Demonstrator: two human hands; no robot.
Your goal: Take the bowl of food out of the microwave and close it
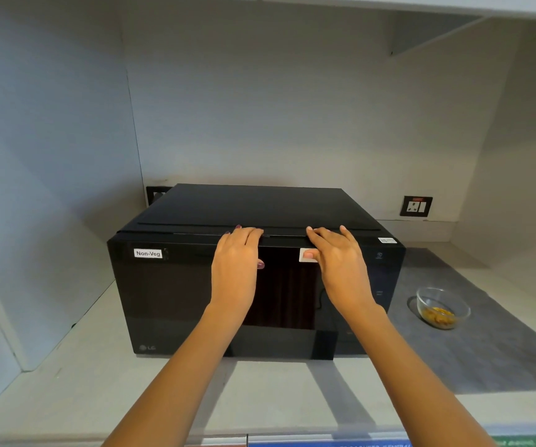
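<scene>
A black microwave (170,295) with a "Non-Veg" label stands on the counter, its door up against the body. My left hand (236,269) and my right hand (337,262) both lie flat on the upper part of the door, fingers over its top edge, thumbs on the glass. Neither hand holds anything. A clear glass bowl (443,307) with yellow food in it sits on the counter to the right of the microwave, apart from both hands.
A grey mat (486,356) covers the counter under the bowl and to the right. A wall socket (416,206) sits on the back wall at the right. Walls close the alcove on both sides, with a shelf overhead.
</scene>
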